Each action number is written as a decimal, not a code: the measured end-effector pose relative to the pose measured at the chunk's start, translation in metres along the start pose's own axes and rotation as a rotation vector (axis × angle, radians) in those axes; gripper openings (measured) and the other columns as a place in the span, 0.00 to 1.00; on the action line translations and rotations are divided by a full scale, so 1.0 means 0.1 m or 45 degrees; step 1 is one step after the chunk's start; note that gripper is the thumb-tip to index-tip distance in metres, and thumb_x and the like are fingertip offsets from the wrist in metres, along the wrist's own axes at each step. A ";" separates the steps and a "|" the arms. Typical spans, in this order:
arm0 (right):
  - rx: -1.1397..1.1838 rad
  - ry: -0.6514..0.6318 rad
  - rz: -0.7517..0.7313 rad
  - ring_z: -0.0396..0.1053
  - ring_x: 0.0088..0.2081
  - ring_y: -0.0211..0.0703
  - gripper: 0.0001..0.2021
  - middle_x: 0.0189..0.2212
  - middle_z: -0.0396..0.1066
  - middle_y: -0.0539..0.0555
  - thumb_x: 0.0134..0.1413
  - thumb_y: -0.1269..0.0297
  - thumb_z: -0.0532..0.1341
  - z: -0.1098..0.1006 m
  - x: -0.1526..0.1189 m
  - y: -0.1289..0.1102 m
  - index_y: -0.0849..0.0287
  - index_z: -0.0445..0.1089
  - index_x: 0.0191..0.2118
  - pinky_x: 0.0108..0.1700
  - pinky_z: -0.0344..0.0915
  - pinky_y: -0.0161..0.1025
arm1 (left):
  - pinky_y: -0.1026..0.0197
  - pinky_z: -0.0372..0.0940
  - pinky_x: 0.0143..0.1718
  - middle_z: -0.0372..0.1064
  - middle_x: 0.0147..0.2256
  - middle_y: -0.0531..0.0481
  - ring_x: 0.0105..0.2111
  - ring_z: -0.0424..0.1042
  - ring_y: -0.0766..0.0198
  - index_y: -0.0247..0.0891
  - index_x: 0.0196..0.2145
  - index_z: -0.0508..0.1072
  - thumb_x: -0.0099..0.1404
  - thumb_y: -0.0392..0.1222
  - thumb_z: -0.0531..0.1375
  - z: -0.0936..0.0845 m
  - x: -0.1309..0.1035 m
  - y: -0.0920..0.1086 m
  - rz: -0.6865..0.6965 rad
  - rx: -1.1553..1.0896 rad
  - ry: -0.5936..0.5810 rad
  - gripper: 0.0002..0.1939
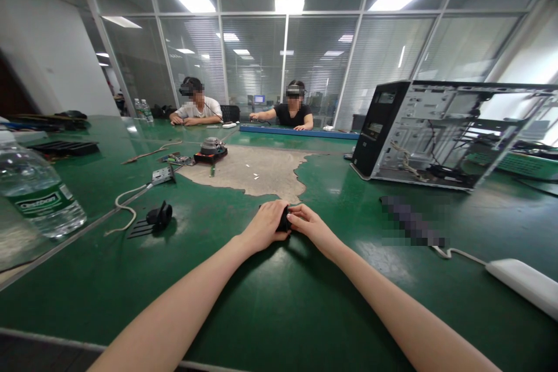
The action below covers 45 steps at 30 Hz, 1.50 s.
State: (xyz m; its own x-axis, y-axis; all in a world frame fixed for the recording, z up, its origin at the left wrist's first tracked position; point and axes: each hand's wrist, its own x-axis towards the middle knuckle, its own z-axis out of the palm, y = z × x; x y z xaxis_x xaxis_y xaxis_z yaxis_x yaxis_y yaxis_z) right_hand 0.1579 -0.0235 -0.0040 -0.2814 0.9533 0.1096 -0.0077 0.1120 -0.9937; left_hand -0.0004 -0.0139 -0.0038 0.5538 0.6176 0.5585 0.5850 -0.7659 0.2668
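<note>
Both hands meet over the green table (279, 314) around a small black part (284, 221), mostly hidden by the fingers, so its kind does not show. My left hand (267, 222) is wrapped over it from the left and above. From the right, my right hand (308, 224) grips the same part with thumb and fingertips. To the left lies another black plastic piece (159, 218) with a round end and several thin prongs, touched by neither hand.
An open computer case (383, 133) stands at right, near a white power bank-like block (523, 285) with a cable. At left are a water bottle (41, 192) and a small metal box (163, 175) on a cable. Farther back sits a heatsink fan (211, 148). Two people sit across the table.
</note>
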 end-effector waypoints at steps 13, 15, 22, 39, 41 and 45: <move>0.027 0.085 -0.020 0.66 0.32 0.36 0.12 0.31 0.67 0.49 0.42 0.61 0.61 0.01 -0.02 -0.03 0.56 0.63 0.36 0.38 0.62 0.37 | 0.53 0.56 0.44 0.60 0.42 0.46 0.42 0.60 0.55 0.39 0.46 0.53 0.48 0.37 0.61 -0.01 0.01 0.00 -0.007 -0.030 -0.010 0.29; 0.027 0.159 0.004 0.66 0.31 0.36 0.12 0.30 0.68 0.50 0.41 0.62 0.62 -0.07 -0.01 -0.05 0.56 0.64 0.36 0.37 0.62 0.37 | 0.52 0.56 0.44 0.60 0.42 0.46 0.43 0.60 0.55 0.39 0.46 0.53 0.48 0.37 0.61 -0.01 0.01 0.00 -0.010 -0.030 -0.012 0.29; 0.209 0.209 0.151 0.67 0.31 0.35 0.13 0.30 0.69 0.52 0.38 0.64 0.64 -0.19 0.02 -0.04 0.60 0.67 0.34 0.40 0.63 0.37 | 0.52 0.55 0.45 0.60 0.42 0.46 0.43 0.60 0.55 0.38 0.46 0.53 0.47 0.37 0.62 0.02 0.01 -0.02 -0.015 -0.017 -0.013 0.30; -0.048 0.090 -0.118 0.66 0.35 0.38 0.12 0.32 0.67 0.51 0.42 0.60 0.61 0.05 -0.05 -0.02 0.57 0.63 0.35 0.38 0.62 0.38 | 0.53 0.57 0.43 0.60 0.40 0.47 0.41 0.62 0.57 0.39 0.44 0.55 0.49 0.36 0.60 0.01 0.03 0.01 -0.033 -0.007 0.008 0.26; -0.047 0.097 -0.125 0.65 0.33 0.38 0.11 0.32 0.67 0.51 0.44 0.59 0.59 0.06 -0.05 -0.02 0.58 0.63 0.35 0.36 0.62 0.37 | 0.53 0.57 0.43 0.60 0.40 0.47 0.42 0.62 0.57 0.39 0.45 0.54 0.48 0.36 0.60 0.02 0.03 0.01 -0.024 -0.002 0.008 0.27; -0.061 0.116 -0.099 0.65 0.33 0.38 0.13 0.33 0.67 0.51 0.44 0.59 0.59 0.06 -0.03 -0.01 0.58 0.63 0.37 0.35 0.61 0.36 | 0.52 0.57 0.44 0.60 0.41 0.47 0.42 0.61 0.56 0.39 0.45 0.54 0.47 0.37 0.61 0.03 0.04 0.00 -0.030 0.007 -0.003 0.28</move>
State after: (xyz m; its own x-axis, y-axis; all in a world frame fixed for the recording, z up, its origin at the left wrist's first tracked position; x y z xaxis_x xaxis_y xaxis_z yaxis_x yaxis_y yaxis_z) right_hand 0.1526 -0.0282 -0.0031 -0.1938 0.9624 0.1903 0.0200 0.1978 -0.9800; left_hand 0.0033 -0.0108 -0.0036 0.5409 0.6361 0.5502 0.6016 -0.7498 0.2755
